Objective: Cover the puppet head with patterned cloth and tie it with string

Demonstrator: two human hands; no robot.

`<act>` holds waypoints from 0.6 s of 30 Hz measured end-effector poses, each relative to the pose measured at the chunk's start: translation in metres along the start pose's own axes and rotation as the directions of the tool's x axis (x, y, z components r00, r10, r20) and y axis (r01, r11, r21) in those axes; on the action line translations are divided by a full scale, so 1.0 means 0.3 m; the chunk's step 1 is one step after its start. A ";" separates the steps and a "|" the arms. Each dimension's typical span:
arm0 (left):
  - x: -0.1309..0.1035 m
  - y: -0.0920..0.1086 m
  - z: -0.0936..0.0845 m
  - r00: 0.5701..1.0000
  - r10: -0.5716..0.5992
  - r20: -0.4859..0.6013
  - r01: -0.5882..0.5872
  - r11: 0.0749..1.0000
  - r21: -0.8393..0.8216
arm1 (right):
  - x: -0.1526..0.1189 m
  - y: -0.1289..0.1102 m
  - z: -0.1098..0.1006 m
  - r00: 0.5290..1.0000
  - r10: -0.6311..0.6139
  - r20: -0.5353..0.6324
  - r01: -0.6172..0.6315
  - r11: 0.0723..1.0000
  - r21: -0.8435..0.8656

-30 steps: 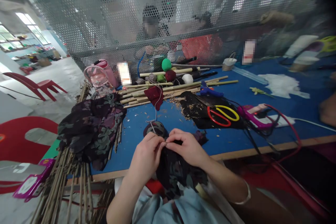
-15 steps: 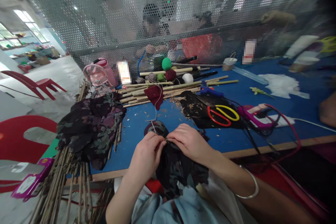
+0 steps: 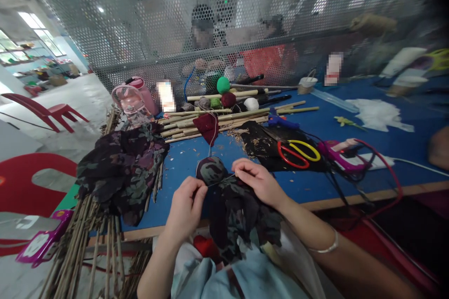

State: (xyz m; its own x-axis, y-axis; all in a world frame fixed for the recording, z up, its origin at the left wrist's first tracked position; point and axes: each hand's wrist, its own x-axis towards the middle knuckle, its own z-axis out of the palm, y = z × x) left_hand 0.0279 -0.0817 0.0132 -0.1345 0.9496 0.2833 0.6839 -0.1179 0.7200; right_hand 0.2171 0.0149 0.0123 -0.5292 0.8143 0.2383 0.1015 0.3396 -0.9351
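Observation:
A length of thin yarn (image 3: pixel 221 180) runs taut between my two hands. My left hand (image 3: pixel 186 203) pinches its left part between thumb and fingers. My right hand (image 3: pixel 258 182) is closed on the other part, thumb against fingers. Just behind the yarn, at the table's edge, sits a round ball-like bulge (image 3: pixel 210 168) wrapped in dark patterned cloth. The loose skirt of that cloth (image 3: pixel 238 217) hangs toward my lap. A pale strand rises from behind the bulge toward several yarn balls (image 3: pixel 228 100).
On the blue table (image 3: pixel 185 166) lie bamboo sticks (image 3: pixel 185 124), a maroon cloth (image 3: pixel 206 127) and scissors (image 3: pixel 294 154) on black cloth. A dark patterned cloth bundle (image 3: pixel 122 168) covers sticks at the left. A pink power strip (image 3: pixel 345 156) with cables is right. Perforated metal screen (image 3: pixel 140 32) stands behind.
My hands have moved apart from close together at the cloth's neck, drawing the yarn straight between them. The wrapped bulge now shows more fully.

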 end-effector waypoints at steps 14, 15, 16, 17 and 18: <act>0.049 -0.046 0.037 0.987 0.122 -0.103 -0.102 0.979 0.175 | 0.035 0.028 0.057 0.944 0.261 0.202 -0.325 0.840 0.435; 0.057 -0.048 0.028 0.983 0.117 -0.142 -0.090 0.979 0.182 | 0.035 0.031 0.059 0.942 0.257 0.216 -0.329 0.840 0.432; 0.066 -0.048 0.018 0.977 0.115 -0.178 -0.081 0.980 0.184 | 0.033 0.032 0.061 0.942 0.248 0.228 -0.326 0.843 0.429; 0.076 -0.047 0.008 0.975 0.109 -0.195 -0.076 0.982 0.172 | 0.031 0.032 0.063 0.942 0.237 0.236 -0.320 0.848 0.422; 0.087 -0.045 0.000 0.978 0.093 -0.184 -0.067 0.987 0.143 | 0.028 0.032 0.066 0.945 0.229 0.235 -0.311 0.854 0.418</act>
State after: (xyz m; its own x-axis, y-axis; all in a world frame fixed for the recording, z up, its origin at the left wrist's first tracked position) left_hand 0.0153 -0.0554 0.0110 -0.1997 0.8646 0.4611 0.7870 -0.1388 0.6011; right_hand 0.1971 0.0156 0.0001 -0.6749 0.7361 -0.0507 -0.1008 -0.1600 -0.9820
